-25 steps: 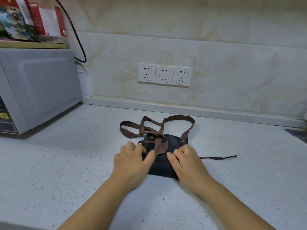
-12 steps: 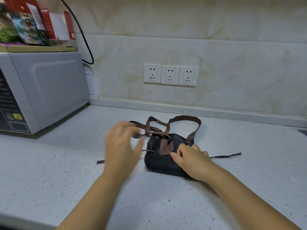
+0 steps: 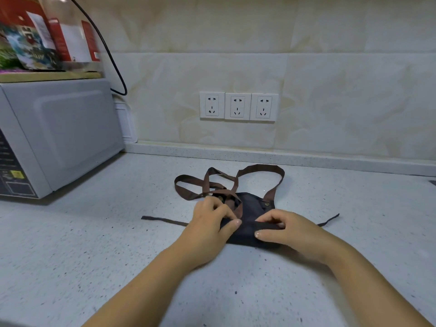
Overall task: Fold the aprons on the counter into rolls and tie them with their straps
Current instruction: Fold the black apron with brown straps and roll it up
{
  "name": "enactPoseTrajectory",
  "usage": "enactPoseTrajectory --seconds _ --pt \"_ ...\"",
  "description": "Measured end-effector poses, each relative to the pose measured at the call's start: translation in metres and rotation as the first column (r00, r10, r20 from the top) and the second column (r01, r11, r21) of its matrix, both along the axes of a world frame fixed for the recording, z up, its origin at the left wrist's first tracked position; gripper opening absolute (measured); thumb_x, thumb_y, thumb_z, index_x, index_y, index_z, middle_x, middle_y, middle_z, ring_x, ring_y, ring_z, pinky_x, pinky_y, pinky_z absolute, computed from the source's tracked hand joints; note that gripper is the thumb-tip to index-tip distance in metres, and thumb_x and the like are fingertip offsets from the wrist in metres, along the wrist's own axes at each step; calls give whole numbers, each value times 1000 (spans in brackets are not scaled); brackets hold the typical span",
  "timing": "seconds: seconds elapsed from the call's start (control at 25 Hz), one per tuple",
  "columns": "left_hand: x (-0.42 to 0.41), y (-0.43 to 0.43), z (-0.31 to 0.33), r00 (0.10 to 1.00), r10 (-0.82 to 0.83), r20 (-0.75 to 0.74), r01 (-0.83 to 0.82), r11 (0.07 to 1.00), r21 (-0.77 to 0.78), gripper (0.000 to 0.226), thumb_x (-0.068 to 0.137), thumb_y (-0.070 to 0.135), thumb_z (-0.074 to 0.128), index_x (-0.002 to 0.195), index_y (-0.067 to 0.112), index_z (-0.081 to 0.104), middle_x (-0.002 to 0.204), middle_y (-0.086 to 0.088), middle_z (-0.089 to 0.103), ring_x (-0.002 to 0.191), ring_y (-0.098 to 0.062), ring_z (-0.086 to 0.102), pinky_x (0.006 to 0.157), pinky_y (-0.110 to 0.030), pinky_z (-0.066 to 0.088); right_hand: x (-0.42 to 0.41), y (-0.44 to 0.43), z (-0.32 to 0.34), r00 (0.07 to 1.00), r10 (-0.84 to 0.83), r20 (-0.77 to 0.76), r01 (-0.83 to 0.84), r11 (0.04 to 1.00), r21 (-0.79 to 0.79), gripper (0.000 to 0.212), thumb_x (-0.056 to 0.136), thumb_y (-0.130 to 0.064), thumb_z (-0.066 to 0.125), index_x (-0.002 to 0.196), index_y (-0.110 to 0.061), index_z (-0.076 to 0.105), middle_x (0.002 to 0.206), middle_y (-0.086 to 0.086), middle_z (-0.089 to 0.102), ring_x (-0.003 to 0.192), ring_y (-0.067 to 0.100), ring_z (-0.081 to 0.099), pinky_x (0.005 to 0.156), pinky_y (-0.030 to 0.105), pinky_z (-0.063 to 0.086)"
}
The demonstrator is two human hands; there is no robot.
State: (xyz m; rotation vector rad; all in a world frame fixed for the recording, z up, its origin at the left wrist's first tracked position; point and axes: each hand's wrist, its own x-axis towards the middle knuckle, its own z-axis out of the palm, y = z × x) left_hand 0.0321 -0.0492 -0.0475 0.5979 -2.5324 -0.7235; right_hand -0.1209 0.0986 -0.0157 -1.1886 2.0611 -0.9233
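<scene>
A dark folded apron (image 3: 251, 210) lies as a small bundle on the speckled counter (image 3: 94, 256). Its brown neck straps (image 3: 259, 169) loop loosely behind it. A thin dark tie strap (image 3: 162, 220) trails out to the left, and another tie strap (image 3: 329, 220) trails to the right. My left hand (image 3: 210, 223) rests on the bundle's left side, fingers curled over the fabric and the thumb pressing its front fold. My right hand (image 3: 285, 226) pinches the front fold on the right between thumb and fingers.
A grey microwave (image 3: 54, 138) stands at the left with boxes and packets (image 3: 47, 36) on top. A black cable (image 3: 113, 57) hangs down behind it. Three wall sockets (image 3: 238, 106) sit on the tiled backsplash. A dark edge (image 3: 433, 182) shows at far right.
My left hand, lifted and in motion half a second ago, has come back down onto the apron's left side. The left tie strap now lies stretched out on the counter.
</scene>
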Motion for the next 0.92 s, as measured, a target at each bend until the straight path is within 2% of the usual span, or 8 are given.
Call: enactPoseTrajectory --seconds 0.08,0.2,0.32,0.4,0.48,0.6,0.84,0.92 --pt "-12 -11 6 992 52 111 -56 998 38 19 99 44 46 96 31 59 117 7 40 114 -11 35 101 -28 35 -4 2 2 999 -18 -35 17 1000 -8 13 84 -46 67 92 -36 71 100 -15 60 87 -6 58 71 8 45" --pt "-32 -16 12 952 153 265 -138 988 -77 30 104 38 36 111 21 60 115 -4 57 103 -19 53 92 -36 46 -5 -9 -7 981 -164 -101 162 986 -35 24 86 -55 59 94 -33 65 94 -12 58 84 1 55 67 16 42" --pt "-35 -10 4 949 315 30 -311 945 -98 30 100 48 36 98 23 53 100 6 55 89 -16 55 74 -30 43 -8 -20 -15 935 -303 -184 295 953 -70 34 85 -58 58 94 -26 50 86 -6 56 75 10 54 60 24 42" --pt "-31 -7 -9 968 236 -84 -250 927 -278 39 93 59 36 99 25 55 106 10 48 98 -14 48 80 -30 41 -11 -27 -18 912 -345 -223 336 938 -81 37 86 -58 56 90 -22 49 85 -3 59 72 12 54 63 28 44" --pt "-28 -7 -17 994 104 20 -86 903 -422 56 83 72 38 113 28 54 116 11 45 104 -12 41 87 -29 41 -13 -32 -20 875 -375 -305 373 925 -67 39 87 -60 54 87 -21 51 92 -1 55 71 13 55 64 29 45" --pt "-31 -12 -12 984 95 148 -19 893 -449 63 80 74 48 124 29 46 122 11 46 104 -11 40 89 -27 42 -17 -38 -23 824 -359 -438 372 926 -60 37 88 -59 52 85 -23 53 98 -3 49 73 13 55 66 28 47" --pt "-27 1 5 993 15 119 -3 995 -95 34 86 66 50 97 34 50 91 15 56 85 -7 53 74 -26 46 -27 1 4 992 -119 -45 122 991 57 34 82 -63 59 91 -31 63 96 -7 65 87 10 60 70 23 43" --pt "-34 0 3 974 132 182 -83 963 -255 42 86 71 39 98 34 55 99 15 49 99 -10 44 86 -31 39 -29 1 2 996 -79 -49 82 995 65 32 80 -58 64 94 -29 66 96 -8 66 88 10 62 73 24 46"
